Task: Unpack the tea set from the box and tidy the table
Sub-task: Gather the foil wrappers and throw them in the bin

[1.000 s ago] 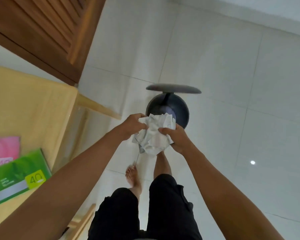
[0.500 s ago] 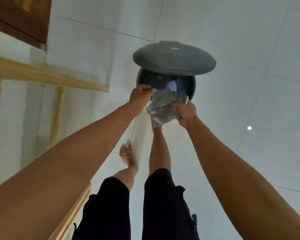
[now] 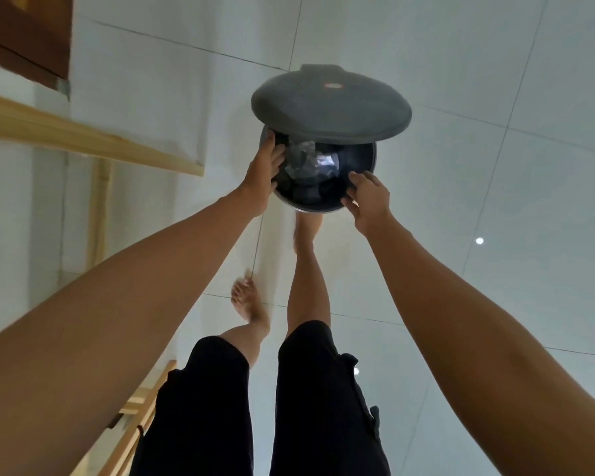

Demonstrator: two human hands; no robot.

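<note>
My left hand (image 3: 265, 166) and right hand (image 3: 368, 197) hover, fingers loose, gripping nothing, over the bin (image 3: 323, 204) rim; wrapping (image 3: 310, 159) lies inside; I'd withdraw both straight, letting the lid (image 3: 330, 104) close.

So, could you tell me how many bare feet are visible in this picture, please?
2. One foot stands on the floor tiles near the middle of the picture. The other foot is at the base of the bin, its front part hidden beneath the bin's rim.

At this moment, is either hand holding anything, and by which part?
Nothing is held. The crumpled wrapping lies inside the bin; the left hand is at its rim with fingers extended, and the right hand hovers open.
</note>
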